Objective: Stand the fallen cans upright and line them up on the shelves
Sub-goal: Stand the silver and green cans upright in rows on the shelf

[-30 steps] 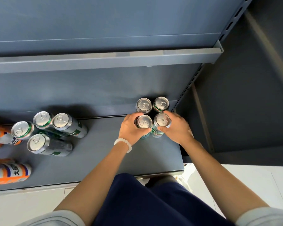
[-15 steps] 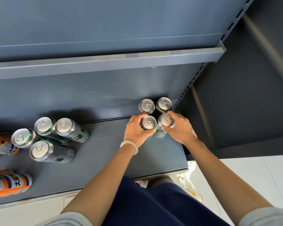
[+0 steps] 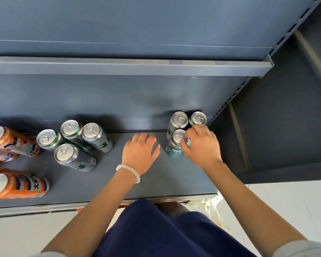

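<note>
Four green-and-silver cans stand in a tight square at the right end of the grey shelf [image 3: 119, 182]. Their tops show at the back left [image 3: 179, 118], the back right [image 3: 198, 118] and the front left [image 3: 176, 143]. My right hand [image 3: 202, 145] is curled over the front right can [image 3: 188, 142] and hides nearly all of it. My left hand [image 3: 140, 151], with a white bead bracelet on the wrist, hovers just left of the square with fingers spread and nothing in it.
Several more green-and-silver cans [image 3: 70, 138] cluster at mid-left. Orange cans [image 3: 17, 186] sit at the far left edge. An upper shelf lip [image 3: 130, 66] overhangs the back. The shelf's perforated upright [image 3: 228, 102] bounds the right end, with white floor [image 3: 285, 201] beyond it.
My left hand has let go of the front left can and drawn away to the left. My right hand stays on the front right can.
</note>
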